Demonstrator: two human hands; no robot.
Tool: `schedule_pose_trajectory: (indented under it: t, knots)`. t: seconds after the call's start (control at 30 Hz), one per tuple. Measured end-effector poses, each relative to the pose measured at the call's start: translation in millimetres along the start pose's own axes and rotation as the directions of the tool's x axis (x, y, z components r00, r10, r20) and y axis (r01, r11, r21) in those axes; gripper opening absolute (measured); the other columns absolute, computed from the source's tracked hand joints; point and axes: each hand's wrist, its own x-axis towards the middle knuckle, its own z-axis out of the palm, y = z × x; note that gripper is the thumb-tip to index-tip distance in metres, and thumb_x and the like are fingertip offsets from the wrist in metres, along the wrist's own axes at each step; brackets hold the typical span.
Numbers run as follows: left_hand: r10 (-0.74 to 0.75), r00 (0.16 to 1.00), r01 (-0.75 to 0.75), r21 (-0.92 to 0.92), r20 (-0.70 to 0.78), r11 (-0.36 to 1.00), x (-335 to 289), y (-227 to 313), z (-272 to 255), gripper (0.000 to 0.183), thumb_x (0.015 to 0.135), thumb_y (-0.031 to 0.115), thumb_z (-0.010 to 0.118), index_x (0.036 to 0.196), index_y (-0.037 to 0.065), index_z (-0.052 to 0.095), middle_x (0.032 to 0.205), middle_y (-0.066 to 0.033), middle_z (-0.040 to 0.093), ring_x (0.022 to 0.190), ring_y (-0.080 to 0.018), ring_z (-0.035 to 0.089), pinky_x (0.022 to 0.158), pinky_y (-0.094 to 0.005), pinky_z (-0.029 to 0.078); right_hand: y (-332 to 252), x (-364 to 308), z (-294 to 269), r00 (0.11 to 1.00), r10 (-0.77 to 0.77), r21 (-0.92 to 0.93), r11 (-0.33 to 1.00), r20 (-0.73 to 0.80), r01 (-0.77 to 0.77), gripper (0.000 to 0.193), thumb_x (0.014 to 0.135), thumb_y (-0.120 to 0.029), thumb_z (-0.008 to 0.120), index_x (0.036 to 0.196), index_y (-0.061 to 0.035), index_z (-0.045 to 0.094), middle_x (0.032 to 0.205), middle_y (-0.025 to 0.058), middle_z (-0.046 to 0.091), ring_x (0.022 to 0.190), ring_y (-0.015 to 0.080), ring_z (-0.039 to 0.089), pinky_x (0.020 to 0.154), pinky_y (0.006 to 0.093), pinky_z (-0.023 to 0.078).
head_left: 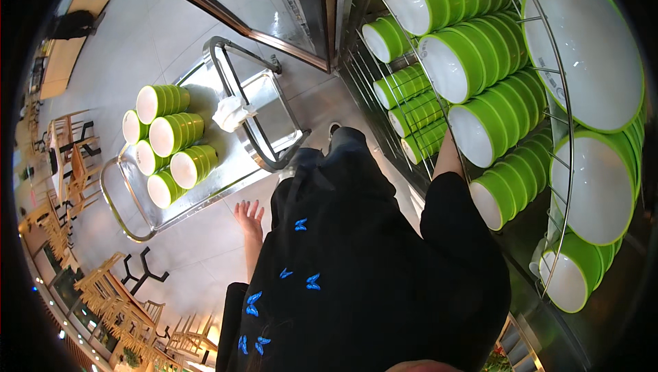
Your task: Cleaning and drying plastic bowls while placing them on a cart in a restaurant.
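Note:
My left hand (249, 218) hangs open beside the steel trolley (205, 197), fingers spread and holding nothing. To the right, my right forearm (449, 156) reaches into a wire rack (373, 87) among nested green bowls with white insides. Bowls hide the right hand, so I cannot see what it touches. Closest to that arm are a row of green bowls (473, 135) lying on their sides and a lower row (488, 204). Several stacks of the same kind of bowls (179, 133) lie piled on the trolley's top.
A crumpled white cloth (232, 113) hangs by the trolley's handle (236, 84). Larger green-rimmed bowls (582, 50) fill the rack's right side. A glass door (288, 2) stands ajar at the top. Wooden chairs (113, 296) and tables are farther left.

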Motion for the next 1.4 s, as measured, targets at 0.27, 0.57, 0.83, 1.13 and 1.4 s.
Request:
schedule_pose_trajectory:
  t: [0.27,0.57,0.83,1.13,1.4]
  knots:
    - [-0.041,0.999,0.041,0.01,0.01,0.999,-0.7,6.2,2.7,0.059,0.074,0.025,0.049,0.119,0.012,0.013,0.113,-0.0152,0.03,0.092,-0.0279,0.047,0.065,-0.0363,0.045,40.0,-20.6,13.5,0.998,0.068,0.208,0.976,0.015,-0.07,0.04,0.07,-0.012,0.053,0.105,0.0034,0.04,0.099,0.0169,0.047,0.092,0.0229,0.047,0.078,0.0328,0.038]
    - [0.086,0.966,-0.084,-0.02,0.245,0.996,0.4,42.9,46.6,0.049,0.075,0.026,0.049,0.116,0.012,0.025,0.105,-0.0112,0.039,0.092,-0.0252,0.046,0.066,-0.0334,0.043,72.0,-56.5,6.8,0.993,0.119,0.393,0.913,0.013,-0.114,0.041,0.069,-0.011,0.054,0.105,0.0033,0.039,0.098,0.0159,0.047,0.093,0.0232,0.047,0.079,0.0332,0.037]
    - [0.13,0.831,-0.307,0.251,0.54,0.918,-48.8,103.7,106.8,0.026,0.08,0.016,0.041,0.103,0.004,0.042,0.092,-0.0084,0.05,0.078,-0.0152,0.051,0.062,-0.0239,0.042,-152.8,-160.0,-6.4,0.847,0.471,0.822,0.359,0.248,-0.441,0.041,0.071,-0.013,0.055,0.107,0.0022,0.039,0.102,0.0096,0.047,0.095,0.0203,0.046,0.079,0.0301,0.037]
    - [0.074,0.44,-0.593,0.227,0.895,0.773,-78.0,118.1,105.1,0.064,0.075,0.016,0.049,0.125,0.009,0.009,0.113,-0.0155,0.035,0.093,-0.0207,0.045,0.075,-0.0295,0.038,-289.5,-202.7,33.1,0.73,-0.084,0.71,0.33,0.679,-0.622,0.044,0.075,-0.005,0.046,0.116,0.001,0.032,0.106,0.0099,0.045,0.095,0.0168,0.045,0.081,0.0281,0.035]
    - [0.495,0.581,-0.716,0.116,0.646,0.688,-51.4,137.8,19.7,0.077,0.076,0.012,0.045,0.122,0.01,-0.017,0.111,-0.0227,0.037,0.084,-0.0247,0.049,0.074,-0.0302,0.039,-405.1,-224.9,120.6,0.296,-0.341,0.452,0.658,0.892,-0.602,0.044,0.074,-0.004,0.045,0.116,0.0021,0.033,0.106,0.009,0.045,0.096,0.0137,0.043,0.082,0.0241,0.032]
